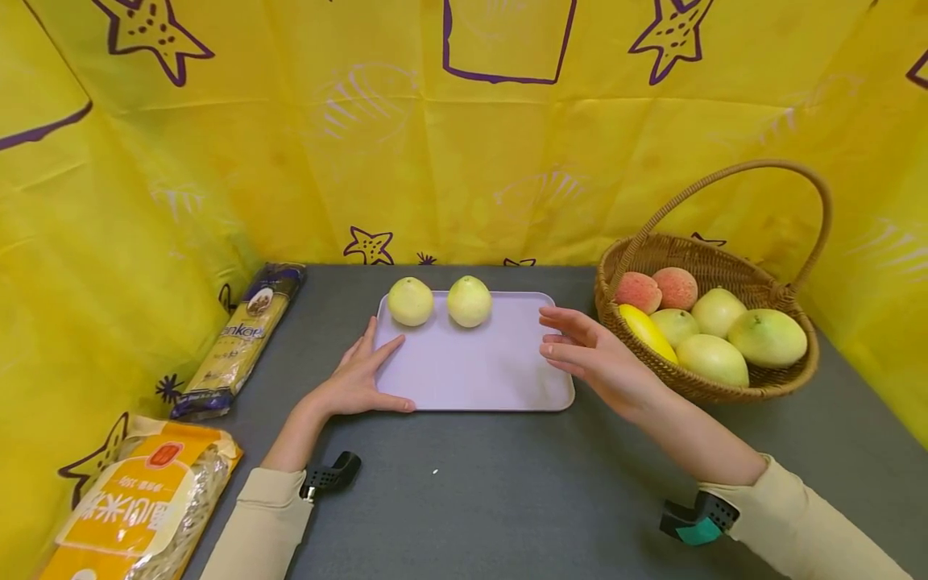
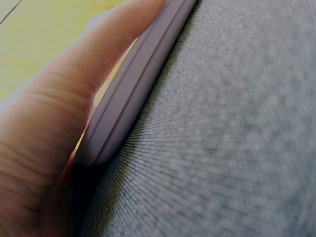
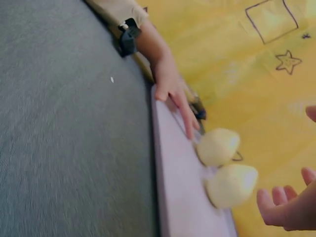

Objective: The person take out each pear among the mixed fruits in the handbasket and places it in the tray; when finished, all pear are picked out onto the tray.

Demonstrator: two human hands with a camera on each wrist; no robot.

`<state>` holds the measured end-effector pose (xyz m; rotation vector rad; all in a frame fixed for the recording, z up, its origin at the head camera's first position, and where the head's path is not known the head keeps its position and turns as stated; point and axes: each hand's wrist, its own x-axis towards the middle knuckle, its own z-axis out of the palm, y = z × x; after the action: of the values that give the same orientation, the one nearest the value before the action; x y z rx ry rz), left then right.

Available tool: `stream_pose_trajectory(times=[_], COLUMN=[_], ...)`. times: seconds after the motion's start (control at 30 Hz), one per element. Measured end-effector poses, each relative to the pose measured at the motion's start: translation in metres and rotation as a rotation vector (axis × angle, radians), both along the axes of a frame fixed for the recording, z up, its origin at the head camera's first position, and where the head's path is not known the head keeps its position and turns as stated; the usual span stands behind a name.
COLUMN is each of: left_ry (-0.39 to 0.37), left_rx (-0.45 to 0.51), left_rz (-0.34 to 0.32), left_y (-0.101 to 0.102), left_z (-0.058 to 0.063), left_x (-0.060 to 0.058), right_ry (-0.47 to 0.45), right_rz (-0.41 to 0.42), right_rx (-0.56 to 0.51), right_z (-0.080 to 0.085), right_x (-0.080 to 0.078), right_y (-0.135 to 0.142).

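Observation:
A pale lilac tray [image 1: 471, 370] lies flat on the grey table, with two round pale yellow-green fruits [image 1: 410, 302] [image 3: 232, 185] side by side near its back left; their exact kind I cannot tell. My left hand [image 1: 366, 374] rests on the tray's left end, fingers spread and the thumb along the front edge. In the left wrist view a thumb [image 2: 64, 89] touches the tray's rim [image 2: 133, 89]. Above the tray's right end hovers my right hand [image 1: 598, 358], its fingers loosely bent and holding nothing, apart from the fruits.
At right stands a wicker basket [image 1: 725, 393] with a tall handle, holding peaches [image 1: 676, 287], a yellow fruit [image 1: 647, 332] and several pale green fruits [image 1: 713, 360]. Along the left side lie a noodle packet [image 1: 242, 338] and an orange-and-clear packet [image 1: 145, 507]. Yellow patterned cloth [image 1: 464, 161] hangs behind.

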<state>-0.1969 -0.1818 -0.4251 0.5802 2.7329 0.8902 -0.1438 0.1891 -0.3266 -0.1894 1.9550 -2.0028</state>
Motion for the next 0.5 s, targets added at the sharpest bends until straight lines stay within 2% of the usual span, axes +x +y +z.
stream_pose_trajectory(times=[0.23, 0.5], left_ry=[0.009, -0.005], left_rx=[-0.002, -0.003], left_rz=[0.002, 0.006], left_y=[-0.003, 0.0], left_z=[-0.002, -0.002], left_x=[-0.001, 0.0], right_ry=[0.081, 0.226], right_rz=[0.056, 0.166], right_rx=[0.109, 0.32], right_z=[0.018, 0.035], right_x=[0.011, 0.017], right_y=[0.029, 0.07])
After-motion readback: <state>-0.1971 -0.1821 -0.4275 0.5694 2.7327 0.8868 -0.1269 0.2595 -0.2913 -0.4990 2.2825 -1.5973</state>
